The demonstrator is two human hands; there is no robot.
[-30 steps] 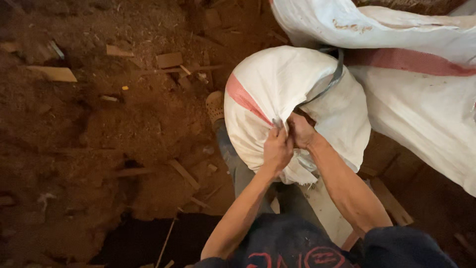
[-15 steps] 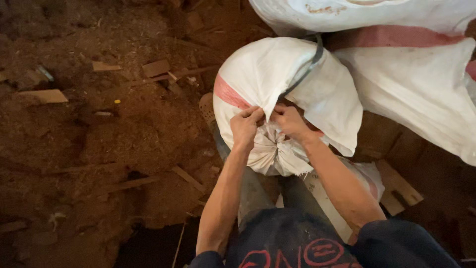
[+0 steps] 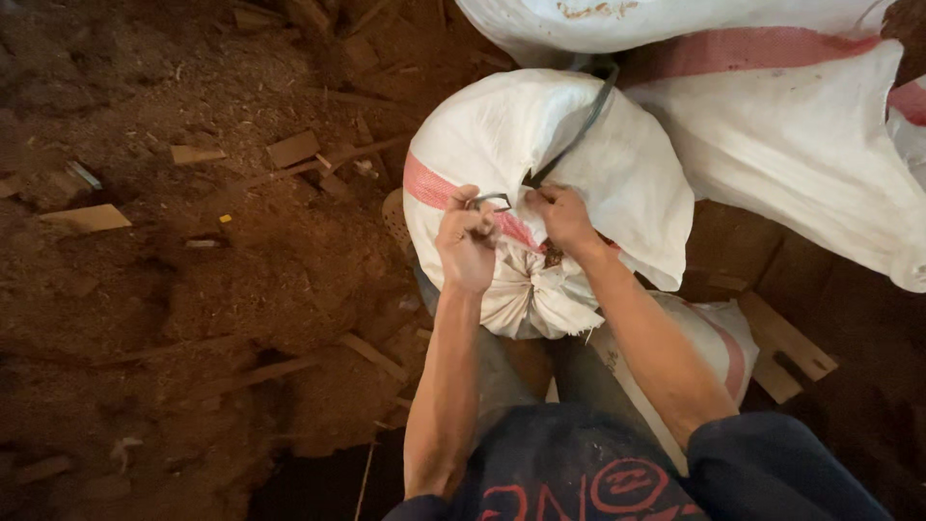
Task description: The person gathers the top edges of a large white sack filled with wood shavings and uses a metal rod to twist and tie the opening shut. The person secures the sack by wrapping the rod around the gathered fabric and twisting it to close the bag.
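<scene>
White woven plastic makes up the sack (image 3: pixel 540 154) that both hands work on; it stands full and rounded in front of the person's knees, with a red stripe (image 3: pixel 434 190) across its side and its mouth gathered into a bunched neck (image 3: pixel 531 294) that points toward the body. The step in hand looks like tying that neck shut. A dark strap (image 3: pixel 577 130) runs over the top of the sack and down to the hands. The left hand (image 3: pixel 467 246) is closed in a fist, fingers curled tight around the gathered cloth and what seems to be the strap's end. The right hand (image 3: pixel 562 217) pinches the strap near the neck, thumb and fingertips pressed together on it. By my judgement, the next move calls for a firm pull with both hands while the bunch is kept squeezed, so the neck does not fan open again.

As for contents, a speck of brown, crumbly stuff shows at the neck beside the right hand, so the sack probably holds sawdust or similar; the rest is hidden by the cloth. Two more white sacks (image 3: pixel 791 145) lie just behind, touching the first, and another lies under the right forearm. Sawdust and wood scraps (image 3: pixel 92 218) cover the ground (image 3: pixel 193 289) to the left.
</scene>
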